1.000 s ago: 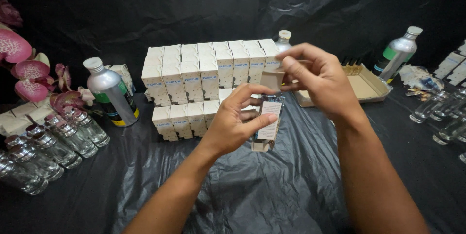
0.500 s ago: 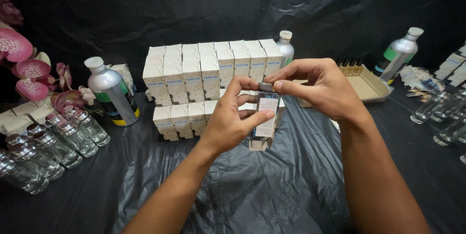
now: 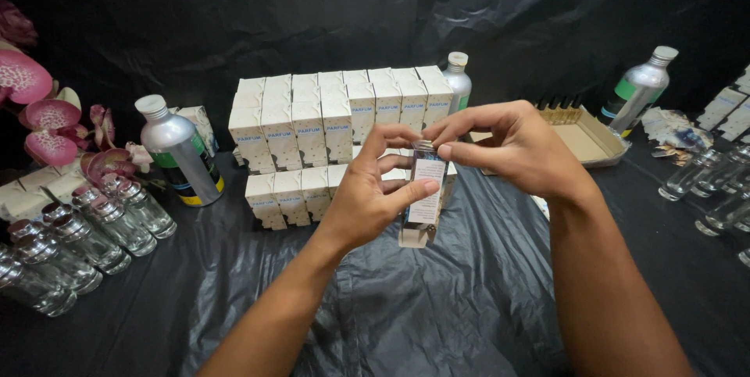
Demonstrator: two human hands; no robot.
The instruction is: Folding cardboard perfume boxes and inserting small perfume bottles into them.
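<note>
My left hand (image 3: 373,199) grips a small clear glass bottle with a white label (image 3: 423,203), held upright above the black plastic sheet. My right hand (image 3: 512,146) pinches the top of that bottle with thumb and fingers. Just behind both hands stands a stack of small white cartons (image 3: 328,119), in two tiers, with a shorter row in front.
A silver metal bottle with a white cap (image 3: 178,152) stands left; two more (image 3: 458,80) (image 3: 641,89) stand behind and right. Several clear glass bottles (image 3: 86,232) lie at the left edge, others (image 3: 707,178) at the right. An open cardboard tray (image 3: 587,136) and pink orchids (image 3: 43,111) flank the scene.
My right hand has come down from above the cartons onto the top of the bottle. My left hand has kept hold of the bottle and turned it upright.
</note>
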